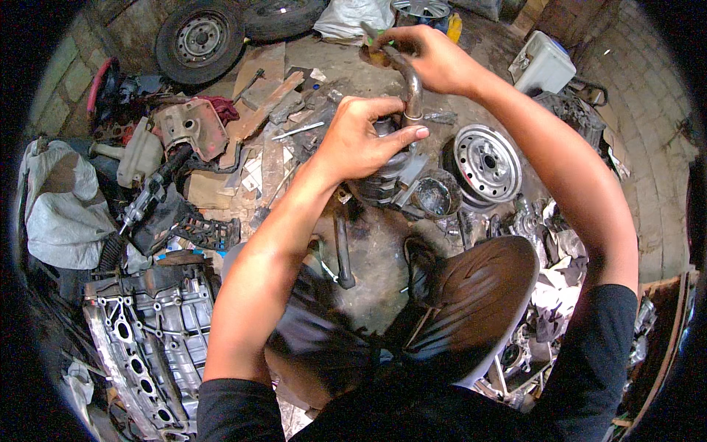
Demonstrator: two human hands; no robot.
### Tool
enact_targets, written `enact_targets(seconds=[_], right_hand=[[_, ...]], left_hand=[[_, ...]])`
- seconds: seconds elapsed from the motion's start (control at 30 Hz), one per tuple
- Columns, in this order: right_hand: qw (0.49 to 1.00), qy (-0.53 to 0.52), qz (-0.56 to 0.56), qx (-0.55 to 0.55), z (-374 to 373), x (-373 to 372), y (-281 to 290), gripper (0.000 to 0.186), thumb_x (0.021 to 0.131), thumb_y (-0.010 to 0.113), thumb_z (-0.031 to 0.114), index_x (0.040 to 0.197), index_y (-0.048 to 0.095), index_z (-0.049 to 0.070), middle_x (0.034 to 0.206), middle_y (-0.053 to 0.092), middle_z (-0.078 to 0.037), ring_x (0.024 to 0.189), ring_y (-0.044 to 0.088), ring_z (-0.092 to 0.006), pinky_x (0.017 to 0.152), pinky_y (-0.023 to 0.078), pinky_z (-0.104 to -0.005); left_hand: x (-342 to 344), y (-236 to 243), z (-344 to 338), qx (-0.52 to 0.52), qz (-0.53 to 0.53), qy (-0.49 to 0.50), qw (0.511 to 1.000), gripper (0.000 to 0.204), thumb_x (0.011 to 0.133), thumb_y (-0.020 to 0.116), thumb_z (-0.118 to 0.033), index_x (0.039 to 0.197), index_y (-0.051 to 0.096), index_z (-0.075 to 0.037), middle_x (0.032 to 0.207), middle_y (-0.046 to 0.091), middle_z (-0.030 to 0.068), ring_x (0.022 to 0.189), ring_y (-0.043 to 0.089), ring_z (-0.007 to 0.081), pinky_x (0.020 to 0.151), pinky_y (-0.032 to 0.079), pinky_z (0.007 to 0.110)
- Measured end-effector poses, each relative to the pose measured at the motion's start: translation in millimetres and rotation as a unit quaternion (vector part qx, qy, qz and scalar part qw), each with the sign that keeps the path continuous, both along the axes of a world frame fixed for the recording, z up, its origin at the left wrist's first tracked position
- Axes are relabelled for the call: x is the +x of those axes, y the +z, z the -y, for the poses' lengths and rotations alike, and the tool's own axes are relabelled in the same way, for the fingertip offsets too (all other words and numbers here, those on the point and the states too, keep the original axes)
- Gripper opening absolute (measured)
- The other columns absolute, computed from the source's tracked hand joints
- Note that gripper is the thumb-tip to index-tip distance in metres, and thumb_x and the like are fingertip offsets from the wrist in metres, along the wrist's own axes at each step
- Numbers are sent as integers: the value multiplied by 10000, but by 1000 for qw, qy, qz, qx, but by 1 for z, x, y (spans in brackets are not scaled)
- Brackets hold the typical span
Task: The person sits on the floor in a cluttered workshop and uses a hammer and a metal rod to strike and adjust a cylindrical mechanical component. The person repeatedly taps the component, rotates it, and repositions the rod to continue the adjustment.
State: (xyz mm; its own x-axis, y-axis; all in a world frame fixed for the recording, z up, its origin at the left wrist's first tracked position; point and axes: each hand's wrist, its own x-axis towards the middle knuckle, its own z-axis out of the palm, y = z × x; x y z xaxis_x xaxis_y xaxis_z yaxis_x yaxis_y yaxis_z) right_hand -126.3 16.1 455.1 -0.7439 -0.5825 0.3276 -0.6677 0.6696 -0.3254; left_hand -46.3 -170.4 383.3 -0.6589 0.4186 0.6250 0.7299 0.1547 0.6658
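A bent metal pipe (414, 92) is held up in front of me, over the floor. The fingers and thumb of my left hand (361, 140) close round its lower end, by a pale ring. At the far, curved end, my right hand (434, 62) has its fingers curled over the pipe; a small green patch shows beside the fingertips. Directly beneath my left hand is a dark, rounded metal part (379, 180), mostly hidden by the hand. Close to it on the right sits a round can (437, 194) with greyish stuff inside. Another dark pipe (342, 250) lies between my legs.
A silver wheel rim (486, 163) lies to the right. Tyres (200, 40) stand at the back left, and a white plastic box (543, 62) at the back right. An engine block (151, 346) is at the near left. Cardboard and scrap parts litter the floor around.
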Motion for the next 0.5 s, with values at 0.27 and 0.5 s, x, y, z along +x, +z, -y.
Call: enact_targets(seconds=[0.27,0.5], right_hand=[[966,-84,245,6,40,34,38,620,864,724,285,1373,544,-22,959,727,-100,838,652,-150,813,520,-294],[977,-66,197,37,42,49,50,490,858,713,231,1194,635,-117,943,742,-143,884,687,-181,848,525,-307]], left_hand=[[2,-3,4,1,18,13,1000,315,787,832,-247,865,713,34,790,719,115,744,649,128,715,510,318],[6,4,6,3,47,-29,998,301,787,829,-227,919,734,26,872,744,127,838,675,147,799,516,330]])
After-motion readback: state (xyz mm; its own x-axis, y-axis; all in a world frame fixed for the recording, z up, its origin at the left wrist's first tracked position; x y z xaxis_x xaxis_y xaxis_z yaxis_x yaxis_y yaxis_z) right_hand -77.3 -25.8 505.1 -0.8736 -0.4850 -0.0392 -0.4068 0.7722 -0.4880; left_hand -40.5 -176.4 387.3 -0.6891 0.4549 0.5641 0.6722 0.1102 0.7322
